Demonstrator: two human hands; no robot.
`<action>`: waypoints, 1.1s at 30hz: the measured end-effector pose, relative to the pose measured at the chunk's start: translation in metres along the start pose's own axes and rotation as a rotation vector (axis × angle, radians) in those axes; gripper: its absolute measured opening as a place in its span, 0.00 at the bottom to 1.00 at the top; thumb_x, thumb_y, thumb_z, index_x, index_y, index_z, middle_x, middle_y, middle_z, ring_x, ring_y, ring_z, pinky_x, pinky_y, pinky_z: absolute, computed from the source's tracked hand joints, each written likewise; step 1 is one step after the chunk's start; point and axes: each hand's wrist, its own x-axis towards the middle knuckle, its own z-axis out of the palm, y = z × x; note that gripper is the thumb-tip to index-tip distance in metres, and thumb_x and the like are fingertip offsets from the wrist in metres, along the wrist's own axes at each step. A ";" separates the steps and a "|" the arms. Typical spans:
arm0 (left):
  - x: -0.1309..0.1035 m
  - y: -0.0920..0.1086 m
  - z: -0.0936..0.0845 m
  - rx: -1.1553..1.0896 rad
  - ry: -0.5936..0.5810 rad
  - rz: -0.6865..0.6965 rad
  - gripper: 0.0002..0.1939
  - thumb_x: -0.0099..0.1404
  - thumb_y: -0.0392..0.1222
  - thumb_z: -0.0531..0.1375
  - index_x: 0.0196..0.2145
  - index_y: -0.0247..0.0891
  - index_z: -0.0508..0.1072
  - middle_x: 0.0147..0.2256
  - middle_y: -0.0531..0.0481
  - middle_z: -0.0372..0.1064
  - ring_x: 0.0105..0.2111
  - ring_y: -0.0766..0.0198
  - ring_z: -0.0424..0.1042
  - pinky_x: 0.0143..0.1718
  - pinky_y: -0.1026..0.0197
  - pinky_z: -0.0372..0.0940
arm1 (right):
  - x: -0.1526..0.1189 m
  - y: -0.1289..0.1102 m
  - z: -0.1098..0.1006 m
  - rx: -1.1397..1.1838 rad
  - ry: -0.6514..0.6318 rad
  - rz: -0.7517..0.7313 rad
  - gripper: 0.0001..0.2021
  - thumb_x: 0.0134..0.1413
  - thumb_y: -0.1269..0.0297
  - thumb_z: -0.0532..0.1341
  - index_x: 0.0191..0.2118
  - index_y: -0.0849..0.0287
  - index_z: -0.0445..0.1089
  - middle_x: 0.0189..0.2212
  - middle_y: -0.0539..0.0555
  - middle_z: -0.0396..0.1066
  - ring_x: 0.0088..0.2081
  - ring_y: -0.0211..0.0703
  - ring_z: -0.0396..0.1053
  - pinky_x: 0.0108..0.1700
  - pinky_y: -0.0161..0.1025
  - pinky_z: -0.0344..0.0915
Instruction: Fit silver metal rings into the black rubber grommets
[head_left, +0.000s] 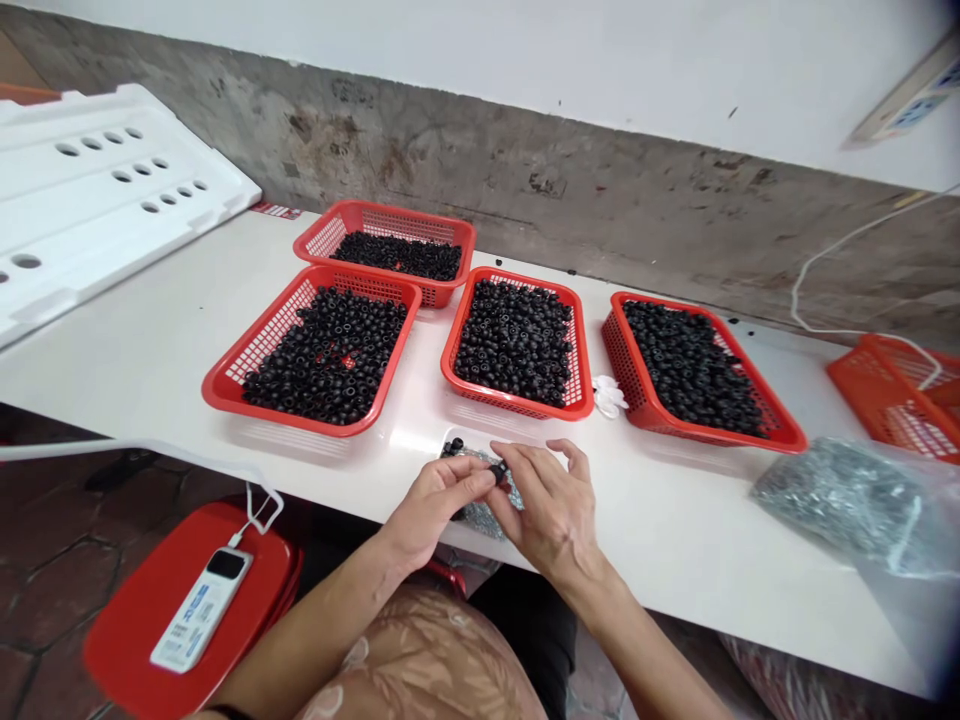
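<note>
My left hand [437, 497] and my right hand [551, 503] meet near the table's front edge. Between their fingertips they pinch one small black plastic part [498, 471], rounded and ring-like; the fingers partly cover it. Below the hands lies a heap of small silvery metal pieces [484, 518], too small to name, and a few black parts [452, 447] sit at its left. Just beyond stands a red basket [517, 404] full of similar black parts. A second red basket [300, 418] of them is to the left, a third [630, 380] to the right.
Another red basket [352, 208] with smaller black pieces stands at the back. A clear bag of metal pieces [840, 500] lies at right, near orange baskets [892, 385]. White foam panel [97, 210] leans at left. A power bank [202, 610] with a cable rests on a red stool [135, 640].
</note>
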 end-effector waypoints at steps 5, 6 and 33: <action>-0.002 -0.004 0.002 0.009 0.064 0.028 0.10 0.59 0.46 0.67 0.32 0.36 0.79 0.30 0.49 0.72 0.32 0.64 0.68 0.39 0.64 0.62 | -0.001 0.001 0.000 0.066 0.040 -0.004 0.14 0.61 0.67 0.59 0.52 0.60 0.67 0.38 0.56 0.78 0.37 0.45 0.76 0.56 0.51 0.56; -0.002 -0.005 0.003 0.004 0.080 0.034 0.10 0.59 0.45 0.67 0.32 0.35 0.79 0.29 0.49 0.72 0.32 0.64 0.68 0.39 0.64 0.62 | -0.001 0.001 0.001 0.071 0.049 -0.011 0.14 0.61 0.68 0.59 0.53 0.60 0.67 0.38 0.57 0.78 0.37 0.45 0.76 0.56 0.51 0.57; -0.004 -0.008 -0.024 0.374 0.355 0.324 0.11 0.66 0.47 0.62 0.42 0.38 0.76 0.43 0.46 0.75 0.44 0.60 0.72 0.47 0.62 0.65 | 0.012 0.039 0.014 0.182 -0.316 -0.018 0.14 0.65 0.55 0.58 0.40 0.62 0.74 0.28 0.55 0.75 0.29 0.43 0.73 0.40 0.44 0.68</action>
